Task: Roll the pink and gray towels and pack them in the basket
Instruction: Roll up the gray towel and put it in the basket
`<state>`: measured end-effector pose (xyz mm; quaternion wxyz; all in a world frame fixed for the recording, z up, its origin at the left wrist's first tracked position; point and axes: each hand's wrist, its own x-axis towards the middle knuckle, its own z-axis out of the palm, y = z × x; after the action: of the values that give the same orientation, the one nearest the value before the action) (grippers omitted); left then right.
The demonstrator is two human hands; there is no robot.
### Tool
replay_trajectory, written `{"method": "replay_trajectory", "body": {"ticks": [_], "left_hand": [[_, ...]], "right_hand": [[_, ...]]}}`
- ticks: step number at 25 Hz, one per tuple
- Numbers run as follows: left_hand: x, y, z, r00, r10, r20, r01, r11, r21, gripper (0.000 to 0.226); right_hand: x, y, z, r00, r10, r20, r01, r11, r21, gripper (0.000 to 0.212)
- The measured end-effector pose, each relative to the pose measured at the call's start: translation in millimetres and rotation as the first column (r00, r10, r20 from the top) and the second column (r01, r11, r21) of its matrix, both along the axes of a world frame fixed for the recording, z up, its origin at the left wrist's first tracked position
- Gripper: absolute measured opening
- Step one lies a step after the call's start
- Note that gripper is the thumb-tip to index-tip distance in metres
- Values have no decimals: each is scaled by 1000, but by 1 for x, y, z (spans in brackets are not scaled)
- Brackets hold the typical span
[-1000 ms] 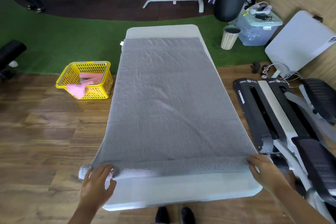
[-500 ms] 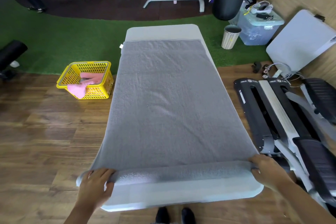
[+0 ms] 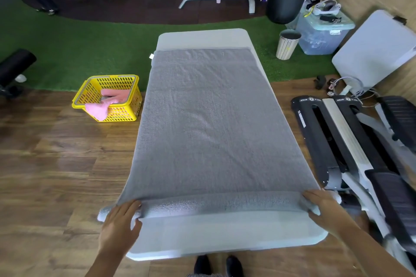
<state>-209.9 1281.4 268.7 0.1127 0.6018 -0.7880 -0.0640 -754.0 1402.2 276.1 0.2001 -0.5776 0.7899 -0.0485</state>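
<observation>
At lower frame, left hand (image 3: 120,222) and right hand (image 3: 322,206) press flat-fingered on the gray towel (image 3: 209,123) roll (even pressure should keep it tight).

Even, soft indoor light; wide-angle bowing and slight blur toward the edges.

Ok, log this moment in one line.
gray towel: near edge rolled | left hand, right hand: on roll | pink towel: in basket
</observation>
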Motion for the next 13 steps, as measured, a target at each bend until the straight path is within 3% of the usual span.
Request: {"method": "replay_trajectory", "body": {"ticks": [2, 4, 6, 9, 11, 13], "left_hand": [[-4, -2, 1, 998, 35, -47, -34, 999, 37, 45], [-7, -5, 0, 997, 38, -73, -36, 999, 29, 39], [-7, -7, -5, 998, 19, -57, -20, 1000, -20, 35], [-10, -7, -13, 998, -60, 37, 60, 998, -15, 46], [-11, -6, -9, 996, -53, 74, 53, 999, 7, 46], [-6, -7, -6, 997, -31, 76, 31, 1000, 2, 44]], "right_hand": [[1, -3, 4, 1000, 19, 3, -19, 1000, 11, 45], [3, -3, 12, 1000, -4, -2, 4, 1000, 24, 40], [3, -1, 18, 998, -41, -40, 45, 992, 119, 34], [0, 0, 22, 997, -66, -39, 74, 952, 298, 38], [-1, -4, 22, 998, -64, 19, 56, 950, 306, 39], [0, -4, 21, 1000, -5, 27, -1, 976, 216, 36]]}}
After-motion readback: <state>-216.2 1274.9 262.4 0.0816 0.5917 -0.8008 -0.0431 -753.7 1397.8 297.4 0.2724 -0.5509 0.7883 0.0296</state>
